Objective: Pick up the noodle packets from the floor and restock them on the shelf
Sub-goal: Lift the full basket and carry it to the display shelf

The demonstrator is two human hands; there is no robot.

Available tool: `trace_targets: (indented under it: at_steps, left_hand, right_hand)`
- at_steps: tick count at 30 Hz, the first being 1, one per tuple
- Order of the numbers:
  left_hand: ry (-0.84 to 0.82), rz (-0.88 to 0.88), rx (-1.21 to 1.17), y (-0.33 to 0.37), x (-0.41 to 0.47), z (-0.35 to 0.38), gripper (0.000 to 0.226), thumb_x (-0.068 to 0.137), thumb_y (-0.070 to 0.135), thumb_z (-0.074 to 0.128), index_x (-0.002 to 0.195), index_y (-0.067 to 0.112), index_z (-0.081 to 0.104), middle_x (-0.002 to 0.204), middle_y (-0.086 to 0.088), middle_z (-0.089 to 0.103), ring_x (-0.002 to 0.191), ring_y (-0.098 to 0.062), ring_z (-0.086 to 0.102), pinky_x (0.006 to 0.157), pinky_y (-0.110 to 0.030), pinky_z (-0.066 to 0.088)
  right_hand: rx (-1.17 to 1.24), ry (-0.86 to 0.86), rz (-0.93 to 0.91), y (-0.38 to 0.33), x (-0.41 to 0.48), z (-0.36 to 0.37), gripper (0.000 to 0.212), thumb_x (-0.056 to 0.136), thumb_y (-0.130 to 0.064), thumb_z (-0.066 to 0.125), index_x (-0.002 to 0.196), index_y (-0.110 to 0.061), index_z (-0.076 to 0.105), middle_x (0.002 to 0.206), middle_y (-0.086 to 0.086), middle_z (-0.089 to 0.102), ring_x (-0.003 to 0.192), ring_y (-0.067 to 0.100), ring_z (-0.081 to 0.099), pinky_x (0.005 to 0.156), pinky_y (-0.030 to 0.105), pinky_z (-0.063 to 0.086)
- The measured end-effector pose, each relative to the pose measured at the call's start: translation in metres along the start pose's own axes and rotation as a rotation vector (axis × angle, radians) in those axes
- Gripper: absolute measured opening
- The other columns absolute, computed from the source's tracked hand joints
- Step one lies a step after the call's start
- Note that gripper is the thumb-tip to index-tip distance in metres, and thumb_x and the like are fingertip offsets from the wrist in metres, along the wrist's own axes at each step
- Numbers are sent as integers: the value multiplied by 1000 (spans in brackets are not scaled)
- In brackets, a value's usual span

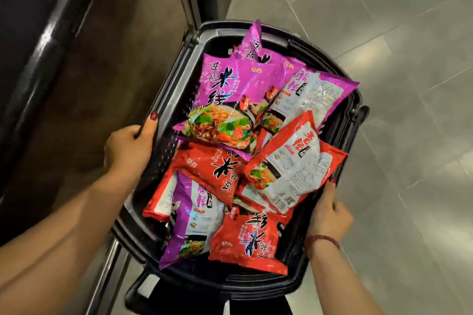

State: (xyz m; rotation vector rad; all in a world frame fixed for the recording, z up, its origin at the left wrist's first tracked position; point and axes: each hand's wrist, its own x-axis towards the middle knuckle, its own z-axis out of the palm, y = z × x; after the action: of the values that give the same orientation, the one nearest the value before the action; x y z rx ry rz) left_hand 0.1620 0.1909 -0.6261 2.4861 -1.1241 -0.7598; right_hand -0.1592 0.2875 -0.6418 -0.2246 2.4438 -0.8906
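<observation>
Head: hands (pixel 125 151) (pixel 330 215) grip perforated basket (pixel 230 286); glossy crinkled packets (pixel 222 92)

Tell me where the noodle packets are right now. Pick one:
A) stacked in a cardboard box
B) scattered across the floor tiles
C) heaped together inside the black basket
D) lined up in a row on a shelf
C: the red and purple noodle packets lie piled over one another within the walls of the black basket, and none shows on the floor tiles beside it.
</observation>
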Motion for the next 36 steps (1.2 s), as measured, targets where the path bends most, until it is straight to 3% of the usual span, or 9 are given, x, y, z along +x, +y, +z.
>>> trace_targets:
  at_steps: [9, 13, 16, 19, 24, 28, 31, 34, 36]
  left_hand:
    - [104, 10, 130, -5, 5, 19, 60, 98, 52, 44, 56, 11, 37, 55, -7, 38, 66, -33, 42, 62, -38, 31]
    - [95, 50, -101, -10, 3, 15, 41, 97, 43, 54, 87, 5, 69, 77, -13, 67, 81, -32, 61, 72, -33, 43]
    - [45, 157, -185, 2, -12, 3, 37, 95, 26, 61, 125, 4, 63, 121, -15, 64, 113, -19, 57, 96, -19, 38]
    - [31, 385, -154, 26, -31, -1, 39, 92, 17, 66, 128, 6, 60, 129, -6, 56, 116, -6, 47, 100, -4, 27]
    - [-191, 255, -362, 61, -29, 18, 50, 90, 28, 66, 137, 18, 53, 131, 7, 47, 123, -10, 47, 103, -23, 36]
    - [-336, 33, -447, 77, -3, 38, 65, 87, 38, 70, 144, 22, 43, 144, 3, 47, 125, -8, 46, 103, -23, 35]
    - [-434, -38, -447, 82, 8, 45, 72, 79, 49, 72, 139, 19, 47, 124, 2, 62, 115, -17, 59, 99, -33, 48]
    - [-396, -57, -541, 85, 6, 46, 61, 82, 34, 77, 133, 14, 52, 113, -2, 67, 105, -19, 66, 91, -31, 54]
    - [-405, -89, -620, 88, -4, 42, 57, 80, 24, 80, 130, 12, 56, 108, -3, 71, 96, -16, 70, 84, -29, 57]
  right_hand:
    - [45, -35, 4, 8, -2, 9, 58, 94, -43, 58, 52, -18, 26, 49, -4, 22, 54, 14, 21, 54, 32, 22]
    - [68, -153, 65, 5, -6, 4, 54, 92, -52, 56, 53, -20, 36, 51, -8, 35, 58, 15, 34, 57, 30, 30]
    - [10, -225, -44, -3, -16, -10, 21, 95, -38, 57, 91, -18, 61, 83, -3, 58, 80, 18, 54, 73, 33, 47]
    - [15, -241, -270, -22, -33, -26, 41, 91, -29, 64, 129, -23, 50, 118, -9, 52, 109, 13, 54, 95, 30, 46]
    - [17, -461, -545, -65, -50, -12, 47, 86, -25, 69, 129, -20, 51, 122, -8, 53, 113, -3, 51, 96, 12, 42]
    - [135, -758, -392, -99, -61, 29, 50, 86, -14, 70, 132, -18, 50, 128, -5, 55, 117, 7, 55, 102, 24, 47]
    - [89, -872, -238, -121, -62, 64, 64, 86, -23, 72, 141, -13, 41, 136, -3, 48, 123, 8, 49, 104, 27, 44]
    - [-13, -911, -195, -130, -62, 92, 40, 84, -29, 74, 115, -21, 50, 105, -15, 55, 95, 0, 55, 90, 22, 45]
    - [-30, -866, -206, -128, -59, 104, 36, 77, -35, 77, 101, -21, 54, 97, -10, 62, 91, 8, 61, 91, 32, 51]
